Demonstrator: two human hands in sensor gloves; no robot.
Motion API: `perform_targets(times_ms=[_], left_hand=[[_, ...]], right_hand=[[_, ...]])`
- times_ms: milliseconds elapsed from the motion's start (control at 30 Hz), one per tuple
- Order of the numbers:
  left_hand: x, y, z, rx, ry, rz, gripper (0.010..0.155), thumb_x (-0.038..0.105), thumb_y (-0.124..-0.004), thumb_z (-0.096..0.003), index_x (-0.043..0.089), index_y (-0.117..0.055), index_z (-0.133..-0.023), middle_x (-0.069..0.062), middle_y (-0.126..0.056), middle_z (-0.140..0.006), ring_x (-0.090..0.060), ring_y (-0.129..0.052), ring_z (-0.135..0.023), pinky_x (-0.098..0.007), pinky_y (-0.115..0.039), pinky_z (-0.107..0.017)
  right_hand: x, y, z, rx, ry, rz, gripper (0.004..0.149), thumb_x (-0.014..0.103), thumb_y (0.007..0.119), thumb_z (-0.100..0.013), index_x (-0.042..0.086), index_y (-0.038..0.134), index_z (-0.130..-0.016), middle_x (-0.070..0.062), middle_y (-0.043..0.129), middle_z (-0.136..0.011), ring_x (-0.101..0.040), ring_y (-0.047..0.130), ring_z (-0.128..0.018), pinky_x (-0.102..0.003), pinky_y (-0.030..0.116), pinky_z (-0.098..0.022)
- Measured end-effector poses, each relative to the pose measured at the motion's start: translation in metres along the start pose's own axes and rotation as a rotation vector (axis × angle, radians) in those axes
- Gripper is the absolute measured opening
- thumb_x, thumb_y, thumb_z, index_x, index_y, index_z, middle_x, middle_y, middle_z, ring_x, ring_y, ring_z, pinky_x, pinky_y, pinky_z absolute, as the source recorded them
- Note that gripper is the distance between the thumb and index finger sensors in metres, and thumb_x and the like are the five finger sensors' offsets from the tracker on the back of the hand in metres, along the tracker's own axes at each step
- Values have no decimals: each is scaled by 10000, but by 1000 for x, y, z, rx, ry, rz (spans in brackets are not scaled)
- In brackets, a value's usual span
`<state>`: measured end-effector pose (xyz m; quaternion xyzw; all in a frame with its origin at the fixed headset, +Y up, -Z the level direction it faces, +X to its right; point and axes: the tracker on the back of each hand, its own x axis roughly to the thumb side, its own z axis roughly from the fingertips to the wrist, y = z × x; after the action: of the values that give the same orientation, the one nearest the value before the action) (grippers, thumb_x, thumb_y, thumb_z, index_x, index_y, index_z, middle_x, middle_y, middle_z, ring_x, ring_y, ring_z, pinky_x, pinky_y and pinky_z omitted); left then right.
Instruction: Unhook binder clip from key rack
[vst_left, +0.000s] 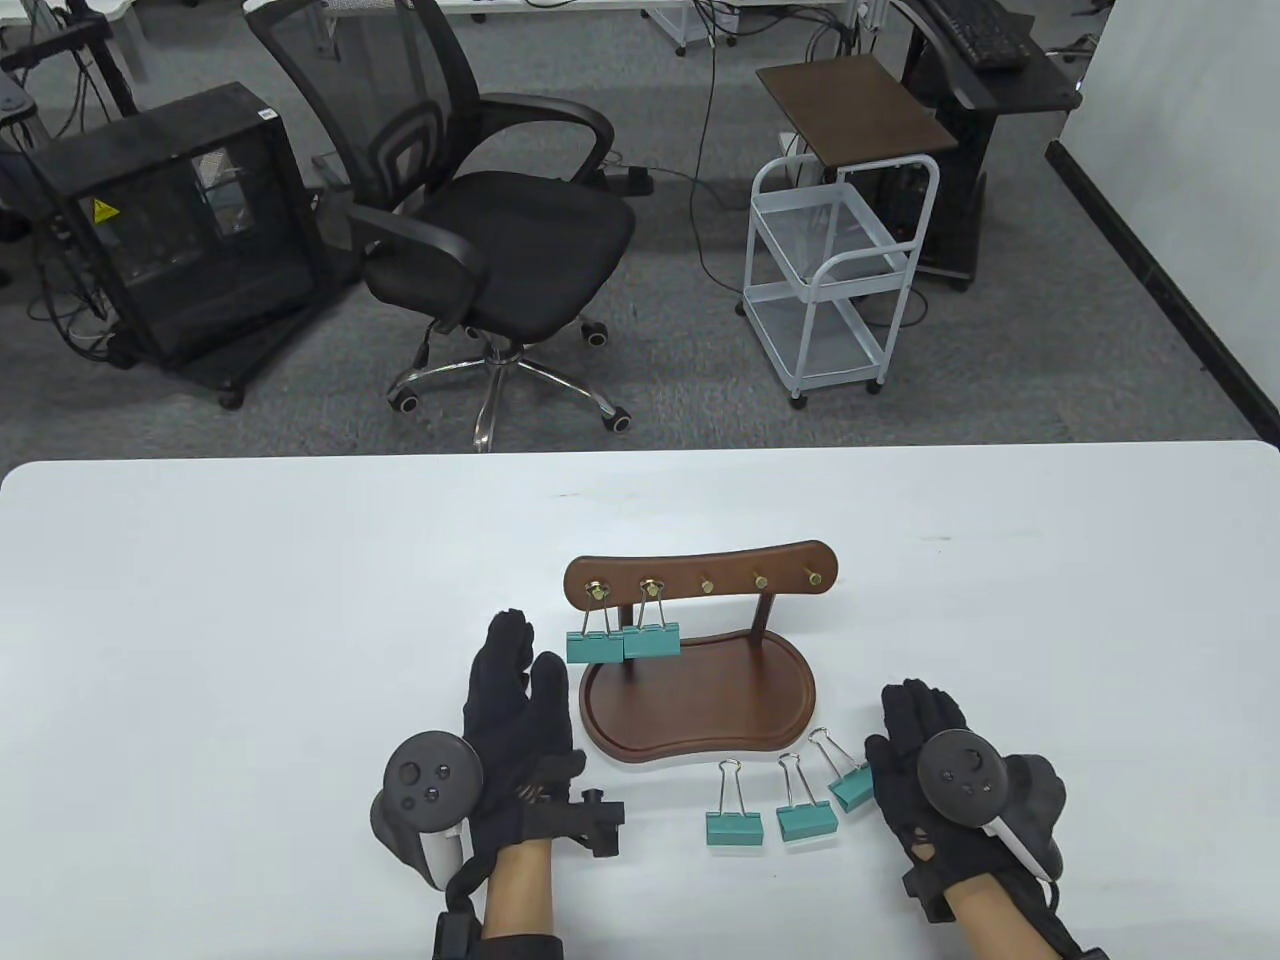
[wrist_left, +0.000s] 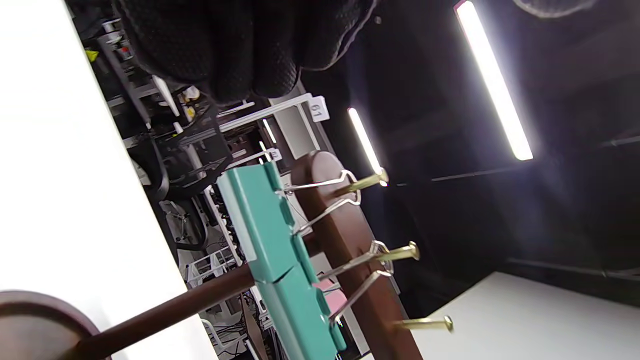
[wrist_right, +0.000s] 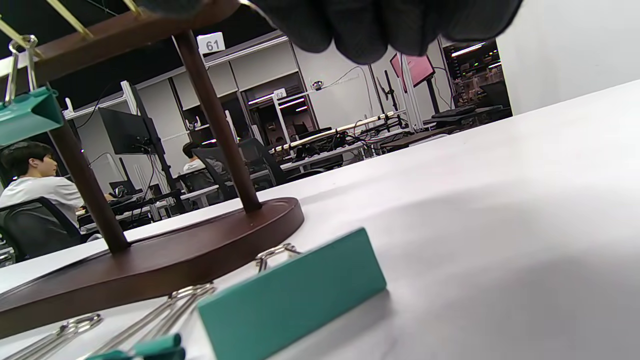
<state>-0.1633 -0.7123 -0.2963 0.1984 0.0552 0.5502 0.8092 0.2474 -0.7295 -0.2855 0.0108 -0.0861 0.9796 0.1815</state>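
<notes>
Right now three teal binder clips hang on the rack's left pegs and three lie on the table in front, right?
Not quite: the table view shows two binder clips hanging on the key rack, not three. Three loose clips do lie on the table.

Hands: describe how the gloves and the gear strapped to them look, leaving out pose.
Both the left hand and the right hand wear black knit gloves. A dark, rounded tracker with small buttons and a white handle sits on the back of each. Black straps wrap each wrist, and the forearms are bare. A black bracket juts out beside the left wrist.
</notes>
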Motion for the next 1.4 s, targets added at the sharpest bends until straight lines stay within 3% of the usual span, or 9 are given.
perform_targets(times_ms=[267, 733, 1100, 1400], left_hand=[[-17, -12, -16, -66, 103, -15, 893, 821, -561, -489, 222, -564, -1152, -98, -682, -1154, -393, -764, -1019, -555, -721, -712], [-26, -32, -23, -369, 201, -16, 828, 625, -724, -530, 211, -433, -1186, -139, -577, -1190, -430, -663, -1054, -595, -651, -718], [-26, -37, -24, -404, 234, 57, 675, 481, -742, -547, 251, -496, -1132, -71, -718, -1051, -311, -819, -897, -550, -725, -653], [-27, -36, -25, -405, 243, 115, 576, 436, -715, -556, 285, -549, -1086, -60, -732, -1032, -301, -826, -885, -550, -727, -654]], right_hand=[[-10, -2, 1, -8, 46, -30, 624, 516, 594, -398, 188, 559, -927, -110, 563, -1017, -390, 562, -907, -506, 588, -638], [-12, -1, 1, 2, 62, -38, 625, 516, 594, -397, 188, 558, -927, -110, 566, -1016, -389, 567, -905, -505, 591, -636], [-12, -1, 2, 2, 65, -49, 625, 516, 595, -398, 187, 558, -927, -112, 570, -1014, -390, 571, -903, -505, 593, -635], [-13, -1, 2, 10, 72, -56, 623, 515, 596, -398, 188, 561, -927, -114, 575, -1013, -392, 575, -902, -505, 597, -633]])
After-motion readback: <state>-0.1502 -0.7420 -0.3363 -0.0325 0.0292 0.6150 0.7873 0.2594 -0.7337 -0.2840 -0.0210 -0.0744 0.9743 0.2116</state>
